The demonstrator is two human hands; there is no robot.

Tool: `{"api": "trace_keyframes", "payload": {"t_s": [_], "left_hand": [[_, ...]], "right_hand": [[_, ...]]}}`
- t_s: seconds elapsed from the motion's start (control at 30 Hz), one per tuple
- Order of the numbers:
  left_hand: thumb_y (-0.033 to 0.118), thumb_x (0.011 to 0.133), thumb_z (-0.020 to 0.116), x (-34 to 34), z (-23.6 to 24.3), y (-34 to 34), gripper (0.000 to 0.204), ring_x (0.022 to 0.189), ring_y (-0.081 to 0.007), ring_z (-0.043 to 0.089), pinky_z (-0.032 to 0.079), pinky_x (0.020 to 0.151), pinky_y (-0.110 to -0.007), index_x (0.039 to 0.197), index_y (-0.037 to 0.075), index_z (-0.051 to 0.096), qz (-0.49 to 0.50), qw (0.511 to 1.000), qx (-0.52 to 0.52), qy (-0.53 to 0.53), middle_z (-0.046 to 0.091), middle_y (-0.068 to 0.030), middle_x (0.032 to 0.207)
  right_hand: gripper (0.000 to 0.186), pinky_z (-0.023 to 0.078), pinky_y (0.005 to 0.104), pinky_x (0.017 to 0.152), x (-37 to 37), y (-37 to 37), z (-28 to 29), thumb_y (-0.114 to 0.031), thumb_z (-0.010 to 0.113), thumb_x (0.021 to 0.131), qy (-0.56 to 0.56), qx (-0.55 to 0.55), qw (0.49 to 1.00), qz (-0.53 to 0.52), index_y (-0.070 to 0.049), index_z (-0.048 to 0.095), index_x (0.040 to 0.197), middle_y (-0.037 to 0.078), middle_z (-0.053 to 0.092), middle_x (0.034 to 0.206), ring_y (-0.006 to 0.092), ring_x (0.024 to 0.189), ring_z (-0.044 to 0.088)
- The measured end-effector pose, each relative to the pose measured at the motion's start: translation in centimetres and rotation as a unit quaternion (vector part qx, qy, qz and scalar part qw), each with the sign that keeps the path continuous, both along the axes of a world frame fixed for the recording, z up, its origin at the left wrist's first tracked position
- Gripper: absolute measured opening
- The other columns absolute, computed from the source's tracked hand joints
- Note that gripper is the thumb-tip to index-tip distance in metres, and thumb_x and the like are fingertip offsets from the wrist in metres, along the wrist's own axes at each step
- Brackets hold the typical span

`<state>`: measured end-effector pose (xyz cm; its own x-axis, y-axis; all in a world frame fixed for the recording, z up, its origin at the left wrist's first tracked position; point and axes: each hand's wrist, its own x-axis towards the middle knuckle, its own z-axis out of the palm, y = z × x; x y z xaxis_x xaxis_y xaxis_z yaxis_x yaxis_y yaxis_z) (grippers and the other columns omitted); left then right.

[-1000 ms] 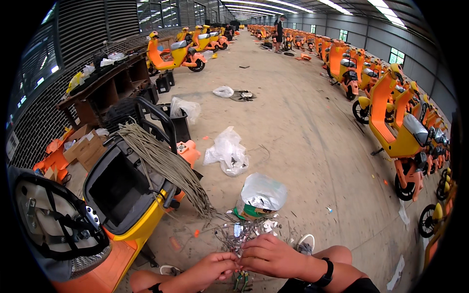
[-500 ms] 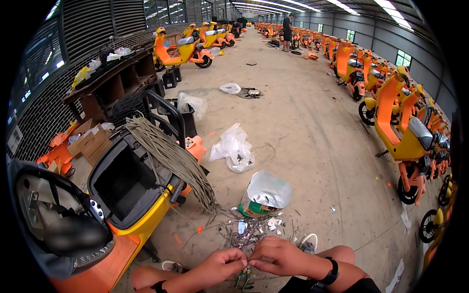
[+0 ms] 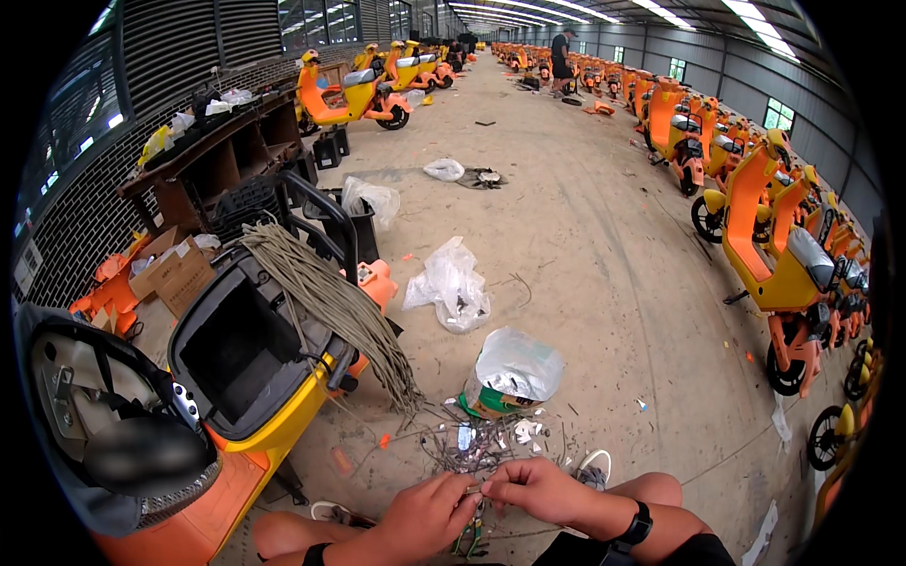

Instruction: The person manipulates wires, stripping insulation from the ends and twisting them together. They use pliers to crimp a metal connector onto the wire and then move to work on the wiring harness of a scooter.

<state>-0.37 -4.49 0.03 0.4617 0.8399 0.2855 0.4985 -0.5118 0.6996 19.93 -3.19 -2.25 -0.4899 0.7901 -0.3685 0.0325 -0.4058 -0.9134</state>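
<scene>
My left hand (image 3: 427,517) and my right hand (image 3: 540,491) meet low in the middle, above the floor between my shoes. Both are closed, thumb against finger, with the fingertips almost touching. Something small and thin shows between them, too small to name. Just below the hands, a pair of pliers with green handles (image 3: 469,540) is partly hidden. Beyond my fingers lies a litter of dark wire offcuts and scraps (image 3: 462,441). A white and green sack (image 3: 514,373) stands open behind that litter.
On the left stands a yellow and orange scooter (image 3: 302,415) with its seat raised and a bundle of grey-green cables (image 3: 326,307) draped over it. A clear plastic bag (image 3: 451,288) lies ahead. Parked scooters (image 3: 769,255) line the right side. A person (image 3: 561,61) stands far off.
My left hand has turned, showing more of its back, and shifted slightly left. The right hand has moved a little to the right. The distant person leans forward more.
</scene>
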Motion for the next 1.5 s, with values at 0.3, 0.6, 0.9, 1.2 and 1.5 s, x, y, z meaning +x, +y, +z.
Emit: {"api": "trace_keyframes", "payload": {"t_s": [0.3,0.6,0.9,1.2,1.5], "left_hand": [[0.009,0.085,0.064,0.2,0.8,0.4,0.011,0.067,-0.0273,0.061,0.049,0.058,-0.035,0.095,0.004,0.060,-0.010,0.999,-0.045,-0.007,0.060,-0.0120,0.079],[0.014,0.093,0.059,-0.6,-1.9,1.2,0.014,0.070,-0.0043,0.054,0.045,0.063,-0.021,0.099,0.001,0.058,-0.024,0.897,-0.403,-0.178,0.059,0.0016,0.079],[0.012,0.093,0.059,-0.2,-1.0,0.1,0.012,0.070,-0.0020,0.049,0.040,0.060,-0.019,0.102,0.003,0.058,0.006,0.892,-0.396,-0.217,0.057,0.0039,0.081],[0.013,0.093,0.060,-0.6,-0.8,0.6,0.013,0.066,-0.0027,0.050,0.040,0.057,-0.019,0.101,0.002,0.060,0.000,0.879,-0.425,-0.217,0.058,0.0028,0.079],[0.007,0.090,0.050,-1.7,-2.4,1.3,0.013,0.061,-0.0078,0.044,0.035,0.053,-0.020,0.101,0.000,0.055,-0.043,0.647,-0.682,-0.339,0.051,-0.0012,0.075]], "right_hand": [[0.018,0.044,0.0216,0.068,0.4,0.0,0.9,-0.019,0.061,0.093,-0.026,0.027,0.999,0.032,-0.002,0.065,0.090,0.000,0.064,0.079,0.0051,0.072,0.055],[0.021,0.045,0.0225,0.065,1.0,-0.2,0.5,-0.020,0.059,0.093,-0.051,0.072,0.996,-0.002,0.000,0.065,0.094,0.000,0.064,0.077,0.0051,0.072,0.056],[0.020,0.044,0.0210,0.068,1.1,0.0,1.1,-0.021,0.059,0.094,0.022,-0.055,0.998,0.000,-0.002,0.066,0.095,0.001,0.063,0.078,0.0055,0.072,0.056],[0.027,0.045,0.0251,0.073,1.0,-0.3,0.8,-0.022,0.065,0.091,0.001,0.010,1.000,0.003,-0.001,0.060,0.107,0.004,0.063,0.096,0.0127,0.086,0.059],[0.045,0.040,0.0405,0.095,1.3,0.2,3.6,-0.025,0.073,0.077,-0.229,0.688,0.677,0.125,-0.007,0.058,0.116,0.005,0.056,0.115,0.0239,0.116,0.051]]}}
